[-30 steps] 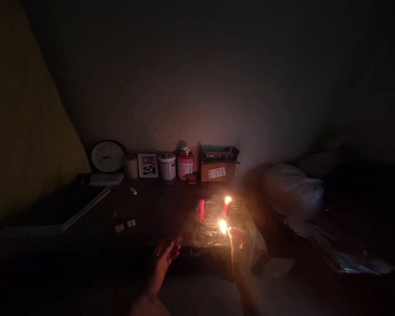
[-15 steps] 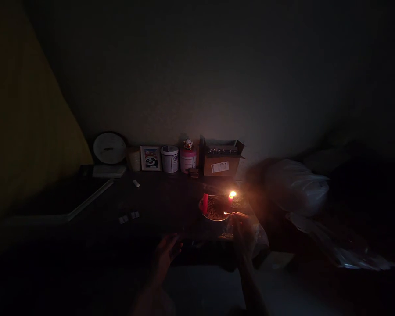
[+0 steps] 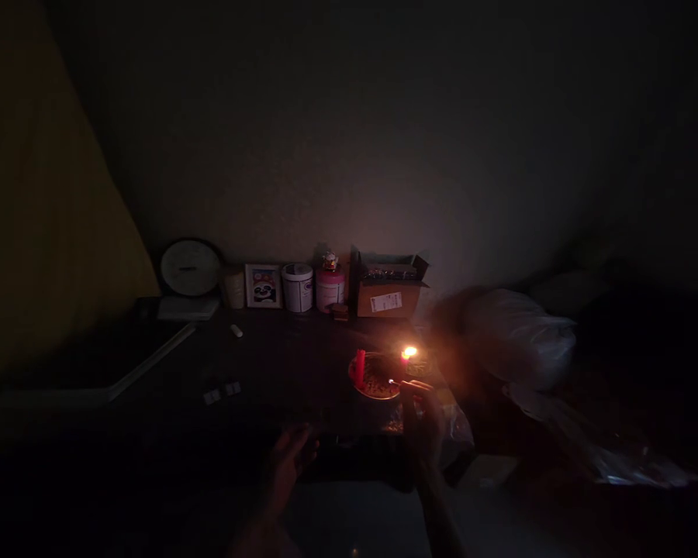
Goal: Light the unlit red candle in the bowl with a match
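The room is dark, lit by one candle. My right hand [image 3: 422, 422] is pinched on a matchstick [image 3: 400, 383] whose tip only glows, just in front of a round plate [image 3: 378, 391]. On that plate stand an unlit red candle [image 3: 360, 367] at the left and a burning red candle [image 3: 408, 356] at the right. My left hand [image 3: 288, 459] hovers low over the dark table with its fingers loosely apart, holding nothing that I can see.
Along the wall stand a round clock [image 3: 190, 267], a small panda picture [image 3: 264, 286], a white tub [image 3: 298, 287], a pink tub [image 3: 329, 287] and an open cardboard box [image 3: 387, 292]. White plastic bags [image 3: 517, 329] lie at the right. Small white pieces [image 3: 221, 392] lie on the table's left.
The big flame at my right hand has gone out, leaving a glowing match tip, and the scene is darker. That hand lifted toward the plate. My left hand dropped slightly.
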`<state>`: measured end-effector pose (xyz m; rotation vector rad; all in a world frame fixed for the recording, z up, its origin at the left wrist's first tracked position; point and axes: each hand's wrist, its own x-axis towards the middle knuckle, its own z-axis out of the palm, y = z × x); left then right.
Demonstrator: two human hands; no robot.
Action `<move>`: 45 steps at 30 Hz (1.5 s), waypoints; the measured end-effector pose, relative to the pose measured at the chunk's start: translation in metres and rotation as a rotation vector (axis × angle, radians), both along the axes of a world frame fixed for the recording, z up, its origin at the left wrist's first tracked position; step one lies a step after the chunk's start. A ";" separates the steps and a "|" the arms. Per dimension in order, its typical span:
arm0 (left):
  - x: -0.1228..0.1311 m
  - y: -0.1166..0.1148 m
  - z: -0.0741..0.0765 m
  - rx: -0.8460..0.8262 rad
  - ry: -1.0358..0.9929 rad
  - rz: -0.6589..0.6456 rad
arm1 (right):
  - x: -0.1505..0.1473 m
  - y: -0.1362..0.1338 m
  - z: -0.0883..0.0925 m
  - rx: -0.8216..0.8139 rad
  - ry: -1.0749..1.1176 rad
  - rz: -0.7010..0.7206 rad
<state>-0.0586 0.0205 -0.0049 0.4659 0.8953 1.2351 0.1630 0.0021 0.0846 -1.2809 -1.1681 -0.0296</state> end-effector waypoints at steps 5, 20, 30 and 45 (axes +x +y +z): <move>0.001 -0.001 0.003 -0.031 0.034 0.023 | -0.004 -0.001 0.003 -0.002 0.002 0.026; -0.002 0.003 -0.003 -0.023 0.012 0.021 | -0.018 0.005 0.012 -0.102 0.253 0.113; -0.001 0.002 0.001 -0.042 -0.024 0.028 | -0.023 0.010 0.018 -0.137 0.303 0.156; -0.003 0.003 0.002 -0.049 -0.039 0.026 | -0.030 0.040 0.013 -0.136 0.327 0.133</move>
